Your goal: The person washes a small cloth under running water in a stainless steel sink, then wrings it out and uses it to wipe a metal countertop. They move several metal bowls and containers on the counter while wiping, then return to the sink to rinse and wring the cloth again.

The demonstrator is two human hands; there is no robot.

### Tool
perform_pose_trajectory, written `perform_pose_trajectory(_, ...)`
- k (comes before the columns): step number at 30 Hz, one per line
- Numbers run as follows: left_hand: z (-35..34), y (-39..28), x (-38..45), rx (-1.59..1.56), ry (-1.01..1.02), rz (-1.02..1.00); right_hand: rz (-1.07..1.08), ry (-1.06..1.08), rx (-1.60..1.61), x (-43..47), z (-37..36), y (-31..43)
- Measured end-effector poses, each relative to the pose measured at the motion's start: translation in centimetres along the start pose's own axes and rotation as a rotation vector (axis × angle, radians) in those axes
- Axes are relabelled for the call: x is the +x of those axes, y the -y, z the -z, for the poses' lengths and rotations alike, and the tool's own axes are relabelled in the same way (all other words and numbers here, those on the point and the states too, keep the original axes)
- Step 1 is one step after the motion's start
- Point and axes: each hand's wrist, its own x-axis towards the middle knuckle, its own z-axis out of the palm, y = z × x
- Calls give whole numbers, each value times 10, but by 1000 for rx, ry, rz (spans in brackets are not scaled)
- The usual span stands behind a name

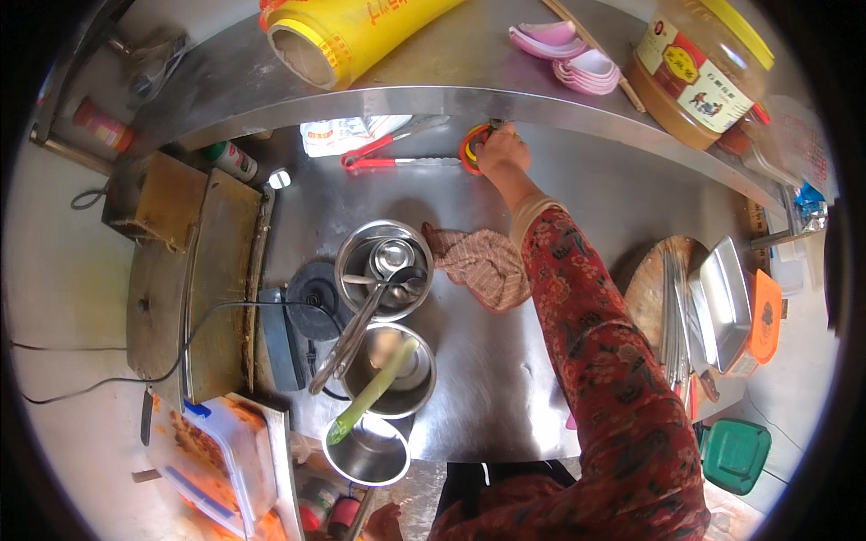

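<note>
My right hand (502, 150) reaches to the back of the steel table, just under the shelf edge. Its fingers curl over a red and yellow ring-shaped item (467, 150); the grip itself is hidden. To the left of it lie metal tongs with red handles (372, 162) and a white printed packet (338, 137). A crumpled brown striped cloth (484, 267) rests below my forearm. What seems to be my left hand (384, 522) shows at the bottom edge, blurred and mostly cut off.
Steel pots hold ladles (358, 324) and a green stalk (375, 392). A steel shelf (433, 101) overhangs the back, bearing a yellow-wrapped roll (365, 40), onion pieces (585, 71) and a large jar (697, 74). On the right are a round board (643, 291), skewers (674, 318) and a steel tray (720, 304).
</note>
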Motion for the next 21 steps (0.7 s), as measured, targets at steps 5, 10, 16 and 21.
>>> perform_pose_trajectory(5,-3,11,1,-18,-56,103,27,244,-186,13,11,16)
perform_pose_trajectory(10,-5,-8,10,29,-23,127,100,354,-297,21,27,-18)
perform_pose_trajectory(16,-7,27,14,-129,-27,-31,-35,224,-86,8,50,-56)
perform_pose_trajectory(21,2,25,11,7,27,-83,-212,146,-78,0,74,-129)
